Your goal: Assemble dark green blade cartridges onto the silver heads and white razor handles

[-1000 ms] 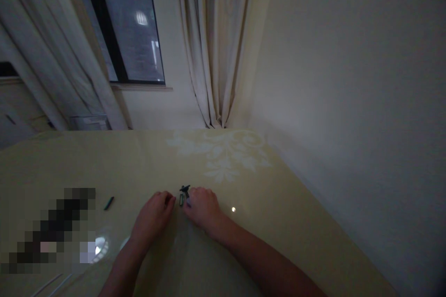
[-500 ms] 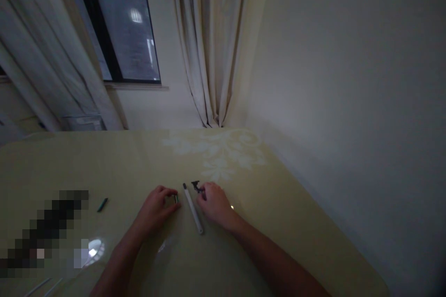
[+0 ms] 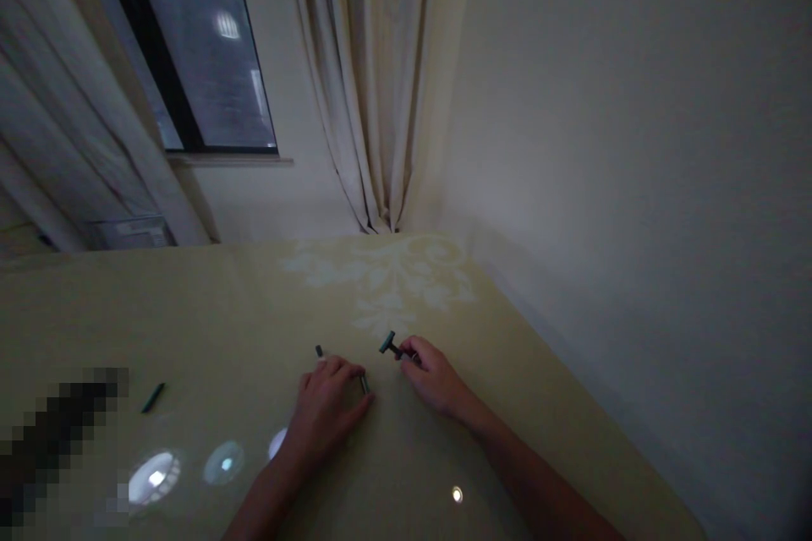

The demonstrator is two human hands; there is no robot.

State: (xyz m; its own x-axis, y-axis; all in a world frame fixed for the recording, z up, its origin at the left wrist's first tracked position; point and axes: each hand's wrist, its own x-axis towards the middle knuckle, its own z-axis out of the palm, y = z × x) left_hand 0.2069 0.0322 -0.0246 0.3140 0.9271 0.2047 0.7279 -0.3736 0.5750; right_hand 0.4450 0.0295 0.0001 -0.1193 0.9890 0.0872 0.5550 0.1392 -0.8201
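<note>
My right hand (image 3: 431, 374) is closed on a razor (image 3: 388, 343), its dark greenish T-shaped head sticking out to the left past my fingertips. Most of its handle is hidden in my hand. Between the thumb and forefinger of my left hand (image 3: 331, 400) is a short narrow bar, seemingly a razor cartridge (image 3: 364, 384). This hand lies over a white stick, and only the stick's dark tip (image 3: 319, 350) and a little white show beyond the knuckles. The two hands are apart, just above the table.
Left on the glossy yellowish table (image 3: 241, 313) lies a small dark green bar (image 3: 153, 397). A dark pixelated area covers the lower left. A wall (image 3: 602, 186) borders the table on the right; curtains (image 3: 374, 84) and a window (image 3: 203, 42) stand behind.
My left hand has moved right with the cartridge and now covers most of the white stick. My right hand has shifted slightly right, and the razor's head has turned more into view.
</note>
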